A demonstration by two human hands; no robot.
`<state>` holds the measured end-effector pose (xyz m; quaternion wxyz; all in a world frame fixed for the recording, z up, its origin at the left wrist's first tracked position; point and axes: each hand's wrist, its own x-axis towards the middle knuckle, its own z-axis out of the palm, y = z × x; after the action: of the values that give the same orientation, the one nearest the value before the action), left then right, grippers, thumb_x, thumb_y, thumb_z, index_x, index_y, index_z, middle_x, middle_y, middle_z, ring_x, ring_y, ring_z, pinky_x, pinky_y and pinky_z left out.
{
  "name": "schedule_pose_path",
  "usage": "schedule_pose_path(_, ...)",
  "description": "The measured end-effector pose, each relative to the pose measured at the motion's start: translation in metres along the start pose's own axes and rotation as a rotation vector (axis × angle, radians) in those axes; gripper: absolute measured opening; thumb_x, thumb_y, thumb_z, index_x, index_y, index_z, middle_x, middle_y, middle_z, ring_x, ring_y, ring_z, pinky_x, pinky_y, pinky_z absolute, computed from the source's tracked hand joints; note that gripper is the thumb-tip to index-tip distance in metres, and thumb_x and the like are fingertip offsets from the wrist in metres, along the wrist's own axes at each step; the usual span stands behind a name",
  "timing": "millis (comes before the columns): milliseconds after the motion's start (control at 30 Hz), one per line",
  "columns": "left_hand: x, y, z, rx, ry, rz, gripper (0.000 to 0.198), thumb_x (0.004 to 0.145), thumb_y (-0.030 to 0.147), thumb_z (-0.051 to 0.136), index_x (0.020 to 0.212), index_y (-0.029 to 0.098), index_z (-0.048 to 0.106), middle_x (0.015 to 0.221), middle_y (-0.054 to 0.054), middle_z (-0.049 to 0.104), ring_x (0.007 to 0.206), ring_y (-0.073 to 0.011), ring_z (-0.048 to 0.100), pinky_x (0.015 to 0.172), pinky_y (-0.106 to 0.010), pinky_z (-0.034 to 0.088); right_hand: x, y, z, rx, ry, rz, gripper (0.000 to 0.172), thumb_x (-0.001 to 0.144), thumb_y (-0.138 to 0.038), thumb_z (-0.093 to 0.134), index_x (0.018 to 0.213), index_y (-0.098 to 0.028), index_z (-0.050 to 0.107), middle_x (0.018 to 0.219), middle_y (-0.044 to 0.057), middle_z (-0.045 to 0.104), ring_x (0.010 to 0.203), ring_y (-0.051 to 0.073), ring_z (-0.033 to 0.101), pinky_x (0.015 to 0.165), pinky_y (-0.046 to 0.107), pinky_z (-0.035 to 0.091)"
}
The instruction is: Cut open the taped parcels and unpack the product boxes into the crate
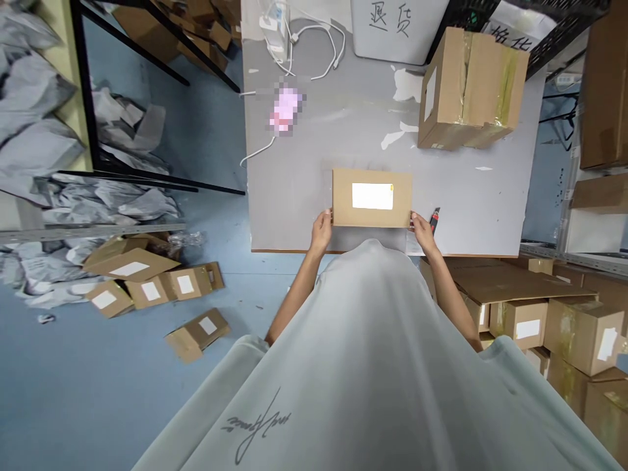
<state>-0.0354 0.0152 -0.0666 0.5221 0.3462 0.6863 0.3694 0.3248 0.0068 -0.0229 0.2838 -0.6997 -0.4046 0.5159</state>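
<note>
The largest thing here is the grey table (471,203), and a good part of its top is bare around the work, which gives the hands enough place. Near its far right corner stands a big box (473,91), well apart from the hands, so it should not disturb them.

The small box (372,218) is at the near edge of the table, in front of the person's body, with its long side across. I cannot tell if it rests on the table or is a little lifted.

The left hand (322,229) holds its left end and the right hand (422,230) holds its right end. The fingers are bent around the ends; some tips are hidden, so I cannot say how strongly they press. To hold it well, I think the pressure should be equal from both sides, and the box should stay level.

The white label (371,196) faces up, and it is good that no finger covers it. The smallest is the cutter (434,220), just beside the right hand; the knuckles should avoid its tip.
</note>
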Motion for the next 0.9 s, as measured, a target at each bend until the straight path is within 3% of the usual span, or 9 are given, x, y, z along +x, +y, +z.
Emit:
schedule_pose_path(133,-0.005,-0.011,-0.007,-0.016,0.029,-0.161,0.046,0.106,0.053,0.061,0.134,0.020,0.077,0.139,-0.018,0.080,0.130,-0.0307,0.078,0.116,-0.051,0.063,0.001,0.014,-0.004,-0.036,0.023,0.103,0.062,0.100,-0.066,0.060,0.137,-0.019,0.077,0.133,0.020,0.084,0.117,0.033,0.082,0.109,0.060,0.066)
schedule_pose_path(267,-0.007,-0.019,-0.006,0.046,0.017,-0.156,0.039,0.088,0.031,0.073,0.124,0.022,0.079,0.130,-0.014,0.083,0.127,-0.0307,0.078,0.121,-0.054,0.059,-0.003,0.018,0.002,-0.064,-0.028,0.064,0.049,0.087,-0.050,0.069,0.126,-0.022,0.082,0.125,0.014,0.087,0.122,0.033,0.080,0.118,0.056,0.061)
schedule_pose_path(400,-0.008,-0.015,0.000,0.089,0.001,-0.140,0.035,0.079,0.026,0.075,0.114,0.020,0.079,0.110,-0.011,0.084,0.116,-0.0314,0.080,0.119,-0.054,0.060,-0.010,0.013,0.008,-0.077,-0.061,0.020,0.048,0.083,-0.050,0.070,0.120,-0.023,0.084,0.116,0.008,0.088,0.111,0.031,0.081,0.117,0.054,0.061)
schedule_pose_path(533,-0.009,0.004,0.000,0.107,0.018,-0.096,0.031,0.082,0.028,0.079,0.111,0.019,0.078,0.121,-0.014,0.081,0.120,-0.0311,0.079,0.115,-0.050,0.063,-0.010,0.003,0.005,-0.071,-0.028,-0.016,0.053,0.082,-0.061,0.074,0.117,-0.023,0.085,0.128,0.013,0.085,0.117,0.034,0.079,0.114,0.055,0.063)
schedule_pose_path(667,-0.010,0.039,-0.005,0.099,0.050,0.108,0.031,0.094,0.038,0.082,0.118,0.020,0.078,0.135,-0.014,0.076,0.126,-0.0277,0.077,0.112,-0.041,0.064,-0.006,-0.020,-0.004,-0.037,0.085,-0.145,0.058,0.088,-0.072,0.077,0.120,-0.024,0.088,0.139,0.016,0.081,0.130,0.036,0.076,0.114,0.057,0.065)
schedule_pose_path(800,-0.009,0.075,-0.011,0.061,0.085,0.266,0.038,0.102,0.051,0.079,0.123,0.019,0.079,0.130,-0.012,0.078,0.122,-0.0255,0.078,0.112,-0.038,0.063,-0.005,-0.051,-0.013,-0.075,0.159,-0.250,0.060,0.099,-0.076,0.070,0.125,-0.025,0.090,0.134,0.015,0.082,0.133,0.036,0.074,0.116,0.059,0.063)
schedule_pose_path(900,-0.010,0.087,-0.013,0.032,0.113,0.299,0.042,0.102,0.054,0.079,0.123,0.018,0.082,0.125,-0.012,0.081,0.118,-0.0252,0.080,0.109,-0.037,0.064,-0.007,-0.061,-0.015,-0.123,0.182,-0.275,0.060,0.103,-0.076,0.066,0.122,-0.026,0.091,0.125,0.014,0.084,0.129,0.035,0.075,0.115,0.059,0.063)
